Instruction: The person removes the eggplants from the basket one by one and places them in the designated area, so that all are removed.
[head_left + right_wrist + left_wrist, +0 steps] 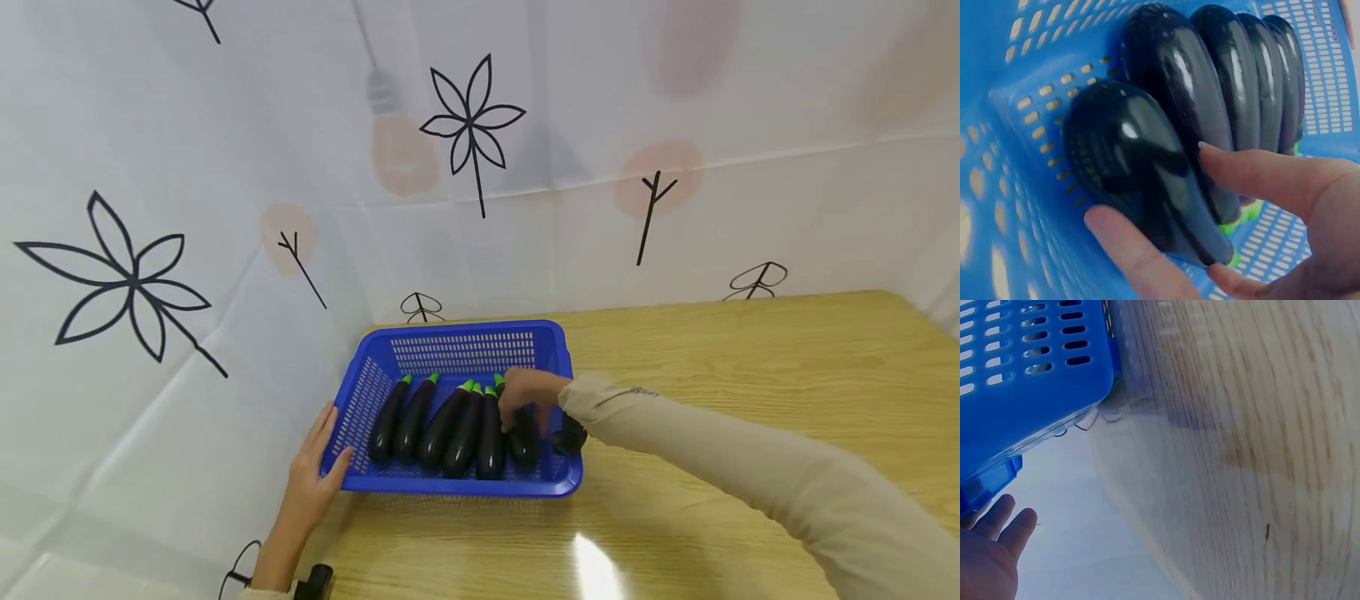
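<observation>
A blue plastic basket (pixel 465 487) holds several dark eggplants (pixel 453 425) with green stem ends, lying side by side. My left hand (pixel 315 467) rests at the basket's left rim near the front corner, its fingers fairly straight; the left wrist view shows some of these fingers (pixel 1017 532) beside the rim. Inside the basket, my right hand (pixel 528 390) reaches down over the rightmost eggplant (pixel 1129 156). Thumb and fingers are spread on either side of that eggplant, which lies on the basket floor. Whether the fingertips press on it is hard to tell.
The basket stands on a wood-grain table (pixel 750 375), close to the back edge and the left side. A white cloth (pixel 585 242) with drawn leaves and twigs hangs behind and to the left. A dark wrist device (pixel 570 437) sits under the right wrist.
</observation>
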Motion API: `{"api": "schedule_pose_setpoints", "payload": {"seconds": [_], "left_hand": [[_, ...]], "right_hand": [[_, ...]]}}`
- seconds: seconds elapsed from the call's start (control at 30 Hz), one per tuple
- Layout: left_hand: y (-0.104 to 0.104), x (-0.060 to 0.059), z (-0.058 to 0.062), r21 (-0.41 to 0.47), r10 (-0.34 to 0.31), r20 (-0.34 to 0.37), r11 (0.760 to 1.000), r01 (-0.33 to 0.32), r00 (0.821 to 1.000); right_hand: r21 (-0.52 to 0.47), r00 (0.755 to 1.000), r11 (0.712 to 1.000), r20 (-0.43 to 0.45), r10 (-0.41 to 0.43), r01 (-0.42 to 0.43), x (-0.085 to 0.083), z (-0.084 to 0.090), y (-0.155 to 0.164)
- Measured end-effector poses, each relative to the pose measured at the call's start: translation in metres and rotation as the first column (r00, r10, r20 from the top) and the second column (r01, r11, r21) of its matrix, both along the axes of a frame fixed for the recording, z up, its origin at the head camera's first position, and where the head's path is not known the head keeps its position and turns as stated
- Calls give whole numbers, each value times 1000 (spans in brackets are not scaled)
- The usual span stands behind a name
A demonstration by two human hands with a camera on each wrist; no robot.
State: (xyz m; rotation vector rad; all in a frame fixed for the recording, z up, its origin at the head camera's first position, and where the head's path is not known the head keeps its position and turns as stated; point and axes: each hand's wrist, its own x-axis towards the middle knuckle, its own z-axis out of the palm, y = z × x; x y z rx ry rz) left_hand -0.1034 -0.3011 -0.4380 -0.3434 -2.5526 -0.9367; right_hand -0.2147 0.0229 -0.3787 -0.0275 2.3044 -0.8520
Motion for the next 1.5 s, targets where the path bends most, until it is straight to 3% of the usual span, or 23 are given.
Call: {"api": "schedule_pose_setpoints", "payload": {"seconds": [0.33,0.47,0.9,1.33,1.5], "left_hand": [[5,-1,-3,10,5,20,1000,-6,1000],[5,1,-4,16,9,28,1000,-10,1000],[4,2,-2,8,12,13,1000,-12,1000],[5,0,-3,0,16,-20,1000,-16,1000],[3,2,0,-27,28,-47,999,-30,998]], "right_hand": [[-73,999,997,15,-39,40,1,-9,2],[-148,999,988,20,-41,44,-1,-8,8],[-436,996,896,43,-78,89,-4,0,27],[-508,995,857,17,-94,89,1,17,40],[-555,995,827,25,-96,93,7,18,48]]}}
